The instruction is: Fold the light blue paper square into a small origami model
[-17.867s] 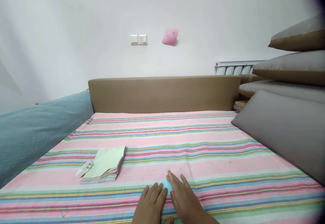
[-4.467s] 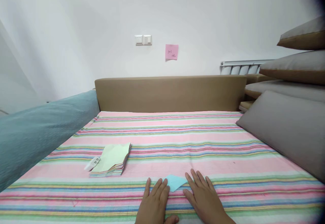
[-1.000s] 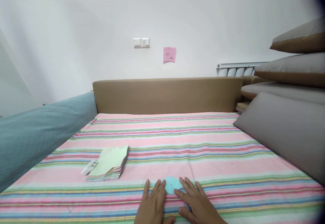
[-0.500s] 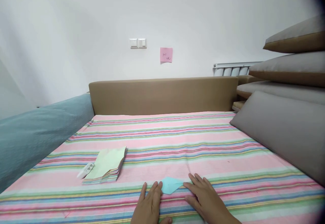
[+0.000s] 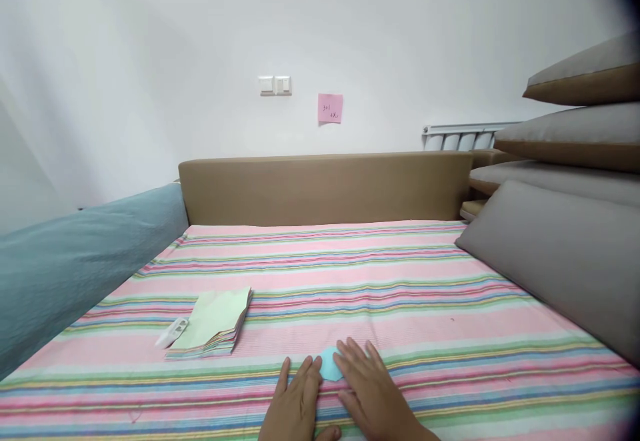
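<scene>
A small light blue piece of paper [image 5: 328, 363] lies on the striped sheet [image 5: 380, 294] near the front edge. My left hand [image 5: 295, 404] rests flat beside it on the left, fingers stretched out, fingertips touching the paper's edge. My right hand [image 5: 370, 394] lies flat over the paper's right part, fingers extended and pressing down, covering most of it. Only a small tip of the paper shows between the two hands.
A stack of coloured paper squares [image 5: 215, 324], pale green on top, lies to the left with a small white object [image 5: 171, 333] beside it. A teal bolster [image 5: 75, 267] lines the left side, grey cushions [image 5: 565, 254] the right, a tan backrest [image 5: 325, 187] the far end.
My right hand has slid left onto the blue paper, covering most of what showed half a second ago. The left hand stays nearly in place.
</scene>
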{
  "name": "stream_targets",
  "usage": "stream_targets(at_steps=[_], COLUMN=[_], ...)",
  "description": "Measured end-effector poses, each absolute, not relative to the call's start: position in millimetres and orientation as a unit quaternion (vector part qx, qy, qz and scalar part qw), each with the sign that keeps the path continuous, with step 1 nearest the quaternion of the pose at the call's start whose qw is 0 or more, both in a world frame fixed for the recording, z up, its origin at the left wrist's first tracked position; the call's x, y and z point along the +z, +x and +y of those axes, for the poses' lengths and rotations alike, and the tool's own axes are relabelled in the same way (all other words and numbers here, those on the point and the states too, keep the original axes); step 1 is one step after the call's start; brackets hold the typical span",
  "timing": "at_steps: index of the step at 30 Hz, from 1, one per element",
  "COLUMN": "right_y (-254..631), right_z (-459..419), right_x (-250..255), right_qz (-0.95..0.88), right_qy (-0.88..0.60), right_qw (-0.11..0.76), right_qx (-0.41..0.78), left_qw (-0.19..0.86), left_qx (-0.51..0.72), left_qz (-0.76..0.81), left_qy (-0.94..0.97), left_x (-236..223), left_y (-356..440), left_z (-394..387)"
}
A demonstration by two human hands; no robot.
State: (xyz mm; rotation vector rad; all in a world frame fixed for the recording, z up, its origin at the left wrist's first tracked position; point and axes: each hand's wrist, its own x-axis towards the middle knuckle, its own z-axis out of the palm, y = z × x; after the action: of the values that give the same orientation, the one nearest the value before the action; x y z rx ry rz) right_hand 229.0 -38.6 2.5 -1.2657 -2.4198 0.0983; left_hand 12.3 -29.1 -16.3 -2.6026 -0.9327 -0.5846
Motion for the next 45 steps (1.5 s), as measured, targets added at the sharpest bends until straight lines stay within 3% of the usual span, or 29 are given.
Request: stream_targets(at_steps=[5, 18, 45], right_y=[214.0, 235.3, 235.6], right_z=[-37.4, -35.2, -34.5], right_x=[-0.1, 8.6, 8.8], right_qz=[-0.884, -0.809, -0.802], right_qy=[-0.428, -0.547, -0.552], right_qw=[0.173, 0.11, 0.108], right_qx=[0.077, 0.186, 0.203], left_qw=[0.171, 0.14, 0.104], left_qx=[-0.207, -0.2, -0.186], left_qz=[-0.318, -0.373, -0.422], left_qy=[-0.909, -0.895, -0.881], left_x=[-13.2, -19.2, -19.0], left_y=[12.0, -3.4, -16.8], left_z=[-29.7, -31.9, -31.7])
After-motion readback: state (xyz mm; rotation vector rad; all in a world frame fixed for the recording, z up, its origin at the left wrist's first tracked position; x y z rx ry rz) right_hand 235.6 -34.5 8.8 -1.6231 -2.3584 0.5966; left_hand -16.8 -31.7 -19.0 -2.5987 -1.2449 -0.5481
